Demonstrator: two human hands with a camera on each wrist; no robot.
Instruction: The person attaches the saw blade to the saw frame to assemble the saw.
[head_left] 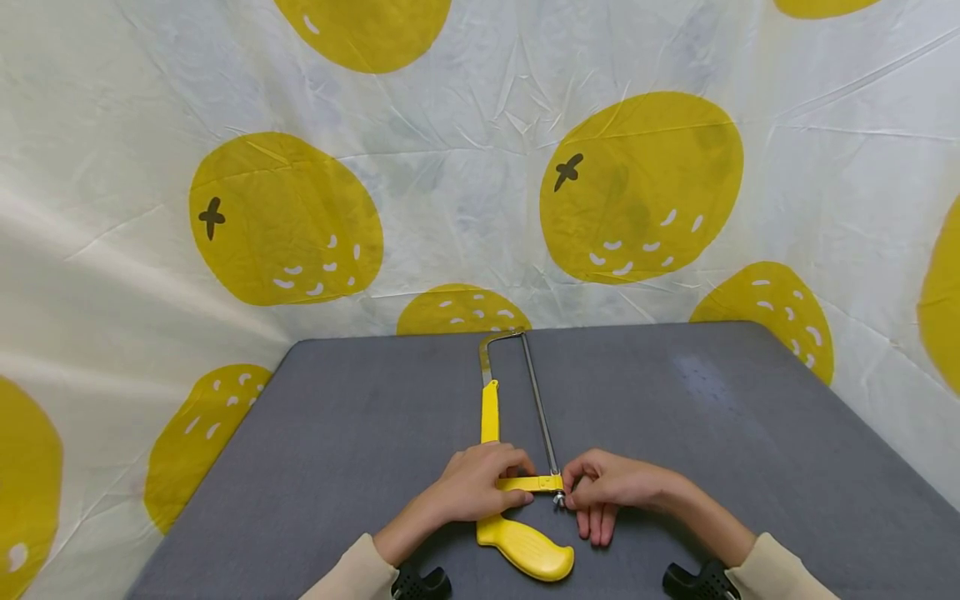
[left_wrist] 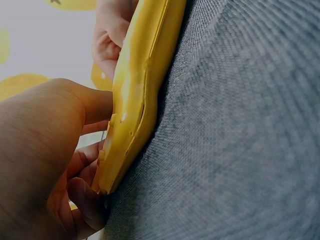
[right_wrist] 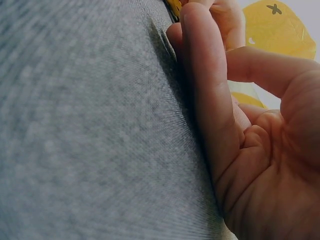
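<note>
Yellow hacksaw (head_left: 517,467) flat on the grey surface (head_left: 337,433), handle nearest; left hand (head_left: 476,487) curled over the frame above the grip, apparently pinning it steady; right hand (head_left: 611,492) pinching the small fastener at the blade's (head_left: 540,408) near end, fingers (head_left: 592,521) closed together.

Bright, even light; wrist views blurred

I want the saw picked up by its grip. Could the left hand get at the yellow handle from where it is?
Probably yes. The left hand already holds the hacksaw frame just above the handle, which lies bare on the table.
</note>
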